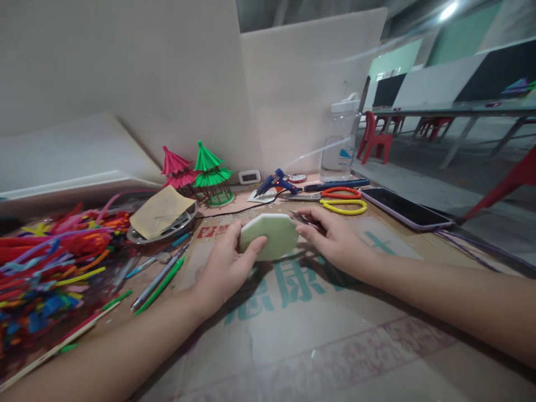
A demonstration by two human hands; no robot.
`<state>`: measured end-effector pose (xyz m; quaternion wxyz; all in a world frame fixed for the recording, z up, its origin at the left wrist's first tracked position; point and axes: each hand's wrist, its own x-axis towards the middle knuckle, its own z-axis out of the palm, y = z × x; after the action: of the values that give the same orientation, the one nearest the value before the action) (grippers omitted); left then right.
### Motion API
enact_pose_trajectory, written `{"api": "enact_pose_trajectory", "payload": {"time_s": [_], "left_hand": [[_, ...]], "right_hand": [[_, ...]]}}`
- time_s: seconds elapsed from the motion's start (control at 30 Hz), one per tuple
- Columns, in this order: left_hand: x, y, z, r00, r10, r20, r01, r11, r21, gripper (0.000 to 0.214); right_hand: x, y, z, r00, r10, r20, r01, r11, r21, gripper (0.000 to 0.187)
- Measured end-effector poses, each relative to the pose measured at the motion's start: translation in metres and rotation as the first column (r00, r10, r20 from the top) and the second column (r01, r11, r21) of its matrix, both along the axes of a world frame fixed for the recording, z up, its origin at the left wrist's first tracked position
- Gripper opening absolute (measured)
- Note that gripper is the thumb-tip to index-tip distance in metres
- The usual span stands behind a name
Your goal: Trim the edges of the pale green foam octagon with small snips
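My left hand (228, 267) grips a pale green, many-sided flat piece (272, 240) with a white edge. The thumb presses on its green face, and the fingers are behind it. At the right edge of this piece is my right hand (329, 237), its fingers closed around something small, dark and thin that I cannot make out. The piece is held up, tilted towards me, above a cardboard sheet (293, 346) with green printed characters.
Behind my hands are a blue glue gun (277, 181), scissors (343, 201), a phone (404, 206) and a water bottle (338, 139). Pink (176, 164) and green (209, 170) small pavilions stand at the back. Colourful pipe cleaners (54, 268) and a metal plate (190, 218) lie left.
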<state>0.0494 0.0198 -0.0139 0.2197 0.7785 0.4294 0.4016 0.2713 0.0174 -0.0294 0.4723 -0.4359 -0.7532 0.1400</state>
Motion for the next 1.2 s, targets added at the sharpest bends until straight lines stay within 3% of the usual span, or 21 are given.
{"api": "enact_pose_trajectory", "payload": {"time_s": [0.2, 0.43, 0.53, 0.73, 0.9, 1.2], "left_hand": [[-0.002, 0.002, -0.001, 0.999, -0.021, 0.035, 0.023, 0.998, -0.052, 0.022], [0.000, 0.001, 0.000, 0.998, -0.052, -0.026, 0.050, 0.997, -0.055, 0.030], [0.000, 0.002, -0.001, 0.999, -0.037, -0.039, 0.034, 0.995, -0.090, 0.030], [-0.002, 0.005, -0.004, 0.999, -0.014, -0.047, 0.011, 0.998, -0.069, 0.030], [-0.005, 0.005, -0.009, 0.993, -0.028, -0.111, 0.025, 0.999, -0.034, 0.031], [-0.005, 0.002, -0.007, 0.981, -0.046, -0.188, 0.050, 0.999, 0.015, 0.027]], "right_hand": [[-0.003, 0.004, -0.002, 0.997, 0.070, -0.028, -0.072, 0.991, -0.113, 0.017], [-0.002, 0.001, 0.004, 0.995, 0.084, -0.051, -0.090, 0.987, -0.136, 0.016], [0.000, 0.000, 0.006, 0.997, 0.069, -0.031, -0.071, 0.995, -0.070, 0.018], [0.011, 0.003, 0.012, 0.994, 0.011, 0.106, -0.032, 0.981, 0.194, 0.029], [0.012, 0.002, 0.012, 0.971, 0.009, 0.238, -0.075, 0.960, 0.270, 0.030], [0.010, 0.000, 0.011, 0.953, -0.072, 0.294, -0.044, 0.929, 0.368, 0.033]]}}
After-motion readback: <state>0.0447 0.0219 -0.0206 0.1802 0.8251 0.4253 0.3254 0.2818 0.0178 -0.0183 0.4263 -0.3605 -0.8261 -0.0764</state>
